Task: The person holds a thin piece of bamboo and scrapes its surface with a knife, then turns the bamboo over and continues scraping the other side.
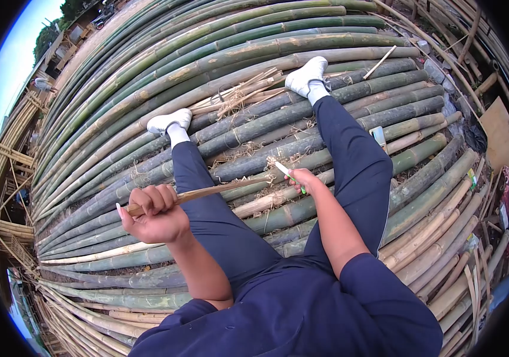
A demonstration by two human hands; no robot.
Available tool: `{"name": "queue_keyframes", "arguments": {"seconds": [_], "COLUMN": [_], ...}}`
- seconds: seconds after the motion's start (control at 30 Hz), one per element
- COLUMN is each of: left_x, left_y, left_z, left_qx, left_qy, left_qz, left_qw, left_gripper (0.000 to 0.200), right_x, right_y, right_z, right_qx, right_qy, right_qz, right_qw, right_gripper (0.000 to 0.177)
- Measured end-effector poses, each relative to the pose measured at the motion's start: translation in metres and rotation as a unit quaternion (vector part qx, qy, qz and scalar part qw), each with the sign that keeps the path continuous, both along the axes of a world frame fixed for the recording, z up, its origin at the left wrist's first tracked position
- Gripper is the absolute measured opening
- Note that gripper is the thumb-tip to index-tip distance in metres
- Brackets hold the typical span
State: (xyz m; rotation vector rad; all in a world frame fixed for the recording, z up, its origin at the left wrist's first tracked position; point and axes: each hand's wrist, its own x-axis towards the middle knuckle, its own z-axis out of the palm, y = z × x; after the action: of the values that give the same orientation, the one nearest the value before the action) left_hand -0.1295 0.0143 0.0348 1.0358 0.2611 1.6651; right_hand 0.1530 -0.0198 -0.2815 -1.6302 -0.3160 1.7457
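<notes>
While sitting on bamboo poles [254, 53], gripping a thin strip [219, 190] in the closed left hand [153, 214] to steady it between the legs [356, 166], holding a knife [286, 171] at its far end in the clenched right hand [305, 180].

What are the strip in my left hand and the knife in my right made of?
Strip: apparently split bamboo, tan and matte, like the poles below. Knife: pale blade, probably metal; green handle, perhaps plastic, mostly hidden by the right hand.
</notes>
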Motion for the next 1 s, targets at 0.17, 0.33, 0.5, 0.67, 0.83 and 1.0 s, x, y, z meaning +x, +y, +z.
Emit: {"name": "queue_keyframes", "arguments": {"seconds": [0.17,0.33,0.5,0.67,0.83,1.0], "left_x": [-0.015,-0.022,-0.012,0.005,0.016,0.024], "left_y": [0.0,-0.001,-0.005,-0.008,-0.004,0.0], "left_z": [0.003,0.005,0.002,-0.002,-0.013,-0.024], "left_qx": [0.002,0.013,0.012,0.037,0.058,0.089], "left_qy": [-0.021,-0.047,-0.035,-0.003,0.025,0.041], "left_qz": [0.024,0.009,0.008,0.013,0.014,0.034], "left_qw": [0.999,0.999,0.999,0.999,0.998,0.995], "left_gripper": [0.049,0.048,0.047,0.045,0.042,0.043], "right_x": [0.012,0.058,0.09,0.092,0.094,0.058], "right_y": [0.011,0.066,0.142,0.146,0.104,0.026], "right_z": [0.026,0.072,0.187,0.263,0.239,0.216], "right_qx": [0.013,-0.045,0.157,0.182,0.144,0.079], "right_qy": [0.067,-0.073,-0.415,-0.589,-0.588,-0.474], "right_qz": [0.024,0.168,0.077,0.142,0.21,0.227], "right_qw": [0.997,0.982,0.893,0.775,0.768,0.847], "right_gripper": [0.025,0.026,0.031,0.032,0.031,0.032]}}
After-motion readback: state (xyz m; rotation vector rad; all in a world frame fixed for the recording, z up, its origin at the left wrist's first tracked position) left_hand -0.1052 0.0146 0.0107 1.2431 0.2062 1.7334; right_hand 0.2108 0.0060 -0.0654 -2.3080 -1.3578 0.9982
